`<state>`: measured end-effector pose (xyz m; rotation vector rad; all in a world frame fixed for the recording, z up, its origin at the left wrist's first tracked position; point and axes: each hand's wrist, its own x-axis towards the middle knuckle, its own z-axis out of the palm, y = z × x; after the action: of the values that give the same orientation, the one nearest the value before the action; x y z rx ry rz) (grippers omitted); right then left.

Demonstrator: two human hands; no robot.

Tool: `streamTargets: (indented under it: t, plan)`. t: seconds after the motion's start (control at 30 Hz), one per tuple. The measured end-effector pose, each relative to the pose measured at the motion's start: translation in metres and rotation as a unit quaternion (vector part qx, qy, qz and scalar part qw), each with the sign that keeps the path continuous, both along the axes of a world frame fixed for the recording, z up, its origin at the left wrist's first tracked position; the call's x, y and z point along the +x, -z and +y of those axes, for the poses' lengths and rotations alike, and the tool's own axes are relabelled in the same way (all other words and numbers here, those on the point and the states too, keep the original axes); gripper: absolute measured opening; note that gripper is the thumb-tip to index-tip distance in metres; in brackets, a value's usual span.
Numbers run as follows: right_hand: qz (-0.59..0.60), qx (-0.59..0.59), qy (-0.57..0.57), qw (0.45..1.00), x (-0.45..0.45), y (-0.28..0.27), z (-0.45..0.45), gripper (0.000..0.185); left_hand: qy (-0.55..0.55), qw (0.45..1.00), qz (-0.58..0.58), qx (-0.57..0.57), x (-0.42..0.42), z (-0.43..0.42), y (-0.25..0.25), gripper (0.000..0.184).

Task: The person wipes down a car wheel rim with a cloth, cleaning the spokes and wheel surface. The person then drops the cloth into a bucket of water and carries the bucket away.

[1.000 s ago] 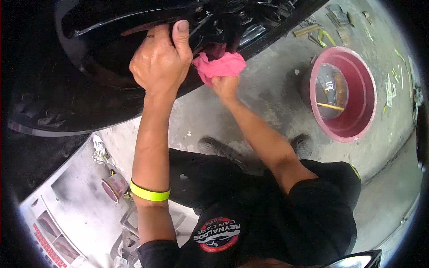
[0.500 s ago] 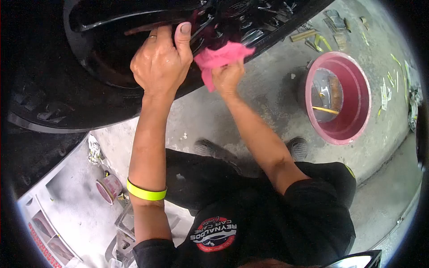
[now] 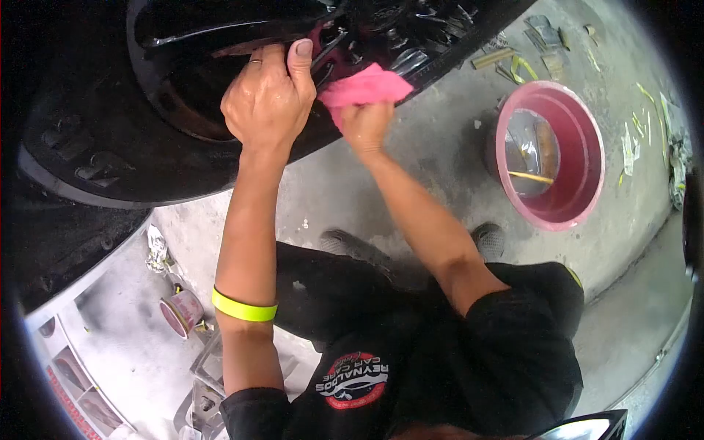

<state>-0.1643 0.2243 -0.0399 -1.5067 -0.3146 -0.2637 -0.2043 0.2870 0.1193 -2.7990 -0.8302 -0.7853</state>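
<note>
At the upper centre of the frame, the right hand (image 3: 367,126) is closed on a bunched pink cloth (image 3: 369,85), up at the edge of a glossy black panel (image 3: 147,161); whether cloth and panel touch there is hard to tell. To the left, the left hand (image 3: 268,103) is half curled against the panel, thumb raised, fingertips hidden, so I cannot tell how firmly it grips. For good wiping, I would spread the cloth flat under all the fingers, press lightly and evenly, and brace the panel with the left hand. A pink tub (image 3: 581,158) stands on the floor at the right of the frame, well apart from the cloth.
</note>
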Motion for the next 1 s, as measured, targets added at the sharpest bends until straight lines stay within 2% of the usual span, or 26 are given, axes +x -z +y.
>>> streamTargets:
  t: [0.03, 0.07, 0.13, 0.2, 0.27, 0.3, 0.33, 0.4, 0.43, 0.47, 0.5, 0.53, 0.57, 0.6, 0.67, 0.7, 0.73, 0.83, 0.93, 1.0]
  plan:
    - [-0.113, -0.034, -0.02, 0.993, -0.001, 0.015, 0.003, 0.013, 0.005, 1.0, -0.012, 0.004, 0.002, 0.001, 0.001, 0.053]
    - [-0.114, -0.034, -0.014, 0.993, -0.009, 0.019, 0.01, 0.013, 0.008, 1.0, -0.023, 0.009, 0.004, 0.002, 0.0, 0.052]
    - [0.086, -0.061, 0.042, 0.994, -0.038, 0.017, 0.022, 0.013, 0.008, 1.0, -0.004, -0.006, 0.001, 0.001, -0.002, 0.053]
    - [0.076, -0.056, 0.027, 0.995, -0.043, 0.013, 0.023, 0.015, 0.007, 1.0, 0.015, -0.017, -0.001, 0.004, -0.008, 0.053]
    - [0.297, -0.066, -0.082, 0.949, -0.051, 0.01, 0.024, 0.014, 0.018, 0.998, 0.033, -0.042, -0.002, 0.005, -0.014, 0.048]
    - [0.27, -0.017, -0.114, 0.956, -0.056, 0.014, 0.02, 0.023, 0.032, 0.996, 0.034, -0.072, -0.003, 0.005, -0.017, 0.05]
    - [0.271, -0.014, -0.11, 0.956, -0.058, 0.007, 0.012, 0.023, 0.037, 0.996, 0.035, -0.07, -0.002, 0.006, -0.019, 0.05]
    - [0.294, -0.079, -0.298, 0.905, -0.065, -0.011, -0.011, 0.033, 0.063, 0.988, 0.044, -0.131, -0.004, 0.01, -0.023, 0.049]
    - [0.239, -0.12, -0.314, 0.911, -0.064, -0.011, -0.014, 0.038, 0.082, 0.983, 0.061, -0.15, -0.004, 0.011, -0.028, 0.044]
    - [0.241, -0.116, -0.314, 0.911, -0.063, -0.011, -0.015, 0.038, 0.082, 0.984, 0.065, -0.148, -0.007, 0.011, -0.032, 0.044]
    - [0.142, -0.038, -0.217, 0.965, -0.064, -0.011, -0.016, 0.039, 0.093, 0.983, 0.072, -0.14, -0.01, 0.01, -0.035, 0.042]
    - [0.039, 0.039, -0.112, 0.992, -0.062, -0.016, -0.019, 0.041, 0.105, 0.982, 0.078, -0.133, -0.012, 0.01, -0.035, 0.04]
    - [-0.012, 0.01, -0.112, 0.994, -0.054, -0.018, -0.019, 0.037, 0.107, 0.982, 0.08, -0.133, -0.013, 0.011, -0.033, 0.04]
    - [-0.012, 0.009, -0.111, 0.994, -0.048, -0.017, -0.01, 0.037, 0.116, 0.986, 0.067, -0.1, -0.014, 0.013, -0.029, 0.038]
    - [0.003, -0.051, -0.1, 0.994, -0.042, -0.022, 0.006, 0.016, 0.121, 0.989, 0.054, -0.069, -0.016, 0.011, -0.026, 0.037]
    - [0.034, -0.086, -0.151, 0.984, -0.044, -0.023, 0.005, 0.016, 0.093, 0.989, 0.059, -0.094, -0.016, 0.01, -0.025, 0.036]
    - [0.035, -0.086, -0.149, 0.985, -0.038, -0.027, 0.006, 0.016, 0.067, 0.989, 0.063, -0.118, -0.013, 0.007, -0.025, 0.035]
    - [0.113, -0.286, -0.291, 0.906, -0.016, -0.047, 0.002, 0.023, 0.053, 0.987, 0.07, -0.137, -0.013, 0.003, -0.028, 0.034]
    - [0.054, -0.307, -0.336, 0.889, -0.002, -0.057, 0.005, 0.028, 0.071, 0.988, 0.06, -0.127, -0.013, 0.006, -0.025, 0.034]
    - [0.075, -0.309, -0.357, 0.878, -0.001, -0.053, 0.005, 0.029, 0.061, 0.989, 0.073, -0.113, -0.014, 0.004, -0.025, 0.035]
